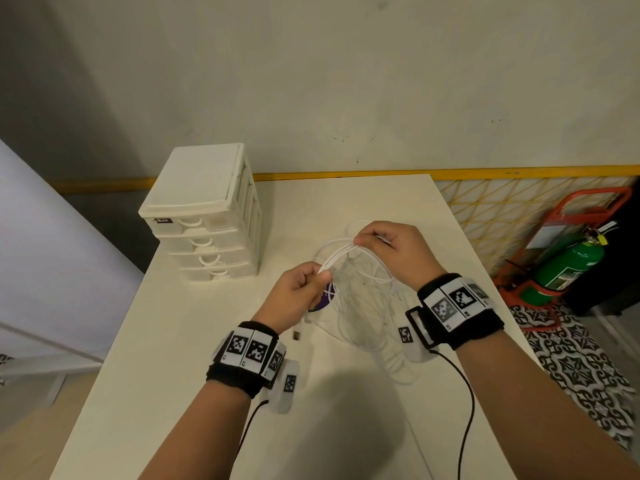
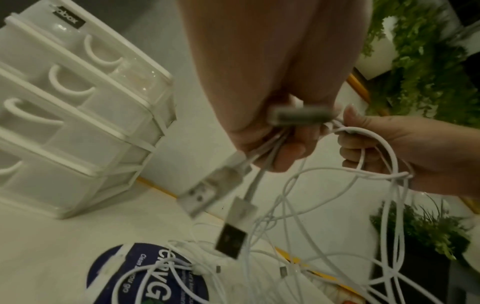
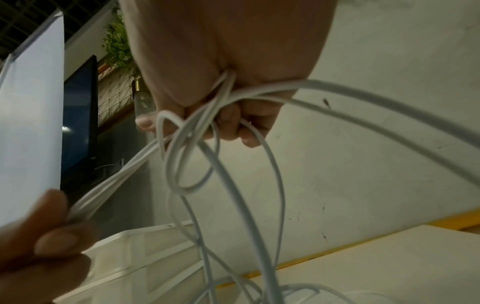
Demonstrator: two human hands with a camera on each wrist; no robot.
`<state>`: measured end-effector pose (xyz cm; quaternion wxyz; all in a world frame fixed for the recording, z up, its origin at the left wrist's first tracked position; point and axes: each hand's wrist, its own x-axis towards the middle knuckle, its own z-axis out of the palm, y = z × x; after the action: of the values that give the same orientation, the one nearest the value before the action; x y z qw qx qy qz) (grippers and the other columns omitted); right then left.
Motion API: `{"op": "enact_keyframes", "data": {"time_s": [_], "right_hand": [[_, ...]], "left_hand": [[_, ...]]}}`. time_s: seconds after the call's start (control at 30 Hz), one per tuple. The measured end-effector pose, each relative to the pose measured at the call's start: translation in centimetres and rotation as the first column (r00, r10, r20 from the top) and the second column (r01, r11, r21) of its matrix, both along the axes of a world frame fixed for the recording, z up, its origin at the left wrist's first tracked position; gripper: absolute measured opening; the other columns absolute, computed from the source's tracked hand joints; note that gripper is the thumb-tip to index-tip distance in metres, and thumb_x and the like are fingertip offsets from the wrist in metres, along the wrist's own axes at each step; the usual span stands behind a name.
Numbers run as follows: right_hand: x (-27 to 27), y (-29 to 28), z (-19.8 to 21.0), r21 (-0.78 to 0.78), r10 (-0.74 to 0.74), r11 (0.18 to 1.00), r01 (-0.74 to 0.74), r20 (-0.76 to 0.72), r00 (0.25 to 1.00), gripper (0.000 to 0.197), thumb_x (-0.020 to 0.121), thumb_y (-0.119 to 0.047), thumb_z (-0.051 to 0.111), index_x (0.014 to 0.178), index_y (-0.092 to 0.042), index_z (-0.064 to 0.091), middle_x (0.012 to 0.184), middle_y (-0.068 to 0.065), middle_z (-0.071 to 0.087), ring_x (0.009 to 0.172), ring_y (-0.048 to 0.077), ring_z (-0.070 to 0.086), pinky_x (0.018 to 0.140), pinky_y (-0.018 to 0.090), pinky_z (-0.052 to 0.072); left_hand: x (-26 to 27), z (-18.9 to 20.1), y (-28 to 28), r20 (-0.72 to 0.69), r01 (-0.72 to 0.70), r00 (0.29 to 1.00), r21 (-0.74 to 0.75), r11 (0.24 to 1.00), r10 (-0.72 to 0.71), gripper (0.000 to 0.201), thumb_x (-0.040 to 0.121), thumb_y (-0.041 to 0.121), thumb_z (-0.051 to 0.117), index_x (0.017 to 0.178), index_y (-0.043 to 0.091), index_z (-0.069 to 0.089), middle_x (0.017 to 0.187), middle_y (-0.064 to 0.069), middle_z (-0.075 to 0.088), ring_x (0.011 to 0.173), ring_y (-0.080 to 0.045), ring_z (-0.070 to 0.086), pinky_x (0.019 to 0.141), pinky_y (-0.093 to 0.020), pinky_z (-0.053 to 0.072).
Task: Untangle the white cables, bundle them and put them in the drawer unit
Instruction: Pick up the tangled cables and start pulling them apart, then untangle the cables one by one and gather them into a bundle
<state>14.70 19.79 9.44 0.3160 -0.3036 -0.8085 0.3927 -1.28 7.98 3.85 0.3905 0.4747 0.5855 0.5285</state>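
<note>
Several white cables (image 1: 341,253) stretch in a short bunch between both hands above the white table (image 1: 180,341). My left hand (image 1: 300,289) pinches their ends; USB plugs (image 2: 233,234) hang below its fingers (image 2: 285,152). My right hand (image 1: 384,245) grips the same strands (image 3: 207,123) higher and to the right. Long loops (image 1: 363,306) droop from both hands onto the table. The white drawer unit (image 1: 207,216) stands at the table's far left corner, all drawers shut.
A round purple label or packet (image 2: 148,275) lies under the cable loops beneath my left hand. A green fire extinguisher (image 1: 568,268) in a red stand is on the floor to the right, beside a yellow grid fence (image 1: 502,209). The wall runs behind the table.
</note>
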Motion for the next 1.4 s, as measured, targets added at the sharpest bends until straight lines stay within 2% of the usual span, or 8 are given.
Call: {"op": "enact_keyframes", "data": {"time_s": [0.37,0.47,0.6,0.8,0.93,1.1,1.23,1.4], "right_hand": [[0.9,1.0,-0.1,0.242,-0.044,0.967,0.077,-0.138,0.989,0.012,0.084,-0.023,0.062,0.086,-0.018,0.073,0.076,-0.006,0.064,0.076,0.015,0.055,0.072,0.025,0.044],[1.2,1.1,-1.1,0.119,0.002,0.993,0.001,-0.027,1.0,0.021,0.084,-0.023,0.066,0.105,-0.021,0.07,0.083,0.0,0.067,0.083,0.01,0.057,0.079,0.023,0.043],[0.8,0.0,-3.4,-0.069,0.105,0.993,-0.101,0.055,0.993,0.034,0.082,-0.021,0.068,0.115,-0.018,0.066,0.089,-0.021,0.064,0.083,-0.01,0.059,0.081,0.015,0.043],[0.6,-0.4,-5.4,-0.068,0.09,0.995,-0.075,0.251,0.964,0.022,0.078,-0.019,0.072,0.097,-0.026,0.064,0.065,-0.011,0.052,0.06,0.006,0.049,0.066,0.022,0.041],[2.0,0.9,-6.1,0.018,-0.017,1.0,0.014,0.225,0.974,0.031,0.077,-0.01,0.072,0.102,-0.026,0.064,0.091,-0.008,0.063,0.077,0.01,0.058,0.075,0.022,0.044],[3.9,1.6,-6.4,0.047,-0.168,0.984,0.169,-0.035,0.985,0.041,0.074,-0.012,0.077,0.106,-0.034,0.064,0.131,-0.017,0.046,0.092,-0.001,0.06,0.081,0.013,0.049],[3.9,1.2,-5.9,0.259,-0.329,0.896,0.361,-0.158,0.931,0.035,0.065,-0.039,0.079,0.09,-0.019,0.065,0.103,-0.006,0.057,0.09,0.011,0.057,0.085,0.037,0.047],[3.2,1.4,-4.7,0.412,-0.581,0.676,0.61,-0.21,0.786,0.06,0.055,-0.05,0.081,0.093,-0.011,0.056,0.103,0.009,0.054,0.101,0.022,0.048,0.092,0.038,0.036]], "left_hand": [[0.3,-0.4,0.2,-0.057,0.182,0.981,-0.076,0.98,-0.186,0.031,0.093,0.038,0.042,0.07,0.018,0.05,0.054,0.007,0.052,0.056,-0.016,0.045,0.063,-0.033,0.035],[0.1,0.1,0.3,0.078,0.051,0.996,0.025,0.998,-0.053,0.024,0.091,0.034,0.047,0.076,0.017,0.054,0.052,0.006,0.049,0.053,-0.019,0.041,0.057,-0.033,0.035],[0.3,2.2,1.0,0.392,-0.031,0.919,0.179,0.983,-0.042,0.02,0.095,0.02,0.043,0.084,0.007,0.053,0.053,0.005,0.043,0.048,-0.012,0.044,0.053,-0.023,0.043],[1.8,3.3,0.9,0.525,0.021,0.846,0.139,0.99,-0.092,0.025,0.101,0.014,0.033,0.084,0.007,0.05,0.055,0.005,0.042,0.042,-0.005,0.032,0.04,-0.016,0.032],[1.2,4.0,0.4,0.52,0.027,0.853,0.049,0.998,-0.048,0.028,0.099,0.017,0.038,0.074,0.011,0.049,0.051,0.008,0.033,0.041,-0.004,0.024,0.037,-0.015,0.022],[-0.6,4.3,0.2,0.359,-0.198,0.919,0.065,0.978,0.162,0.033,0.099,0.017,0.045,0.066,0.015,0.05,0.046,0.008,0.034,0.037,-0.006,0.027,0.037,-0.016,0.025],[-1.7,4.1,0.3,0.278,-0.41,0.882,0.056,0.91,0.381,0.031,0.097,0.019,0.051,0.066,0.016,0.053,0.043,0.01,0.033,0.039,-0.006,0.024,0.039,-0.018,0.022],[-2.1,3.4,0.0,0.219,-0.491,0.853,0.026,0.871,0.475,0.028,0.096,0.023,0.053,0.068,0.017,0.054,0.043,0.009,0.033,0.041,-0.008,0.023,0.04,-0.02,0.021]]}}
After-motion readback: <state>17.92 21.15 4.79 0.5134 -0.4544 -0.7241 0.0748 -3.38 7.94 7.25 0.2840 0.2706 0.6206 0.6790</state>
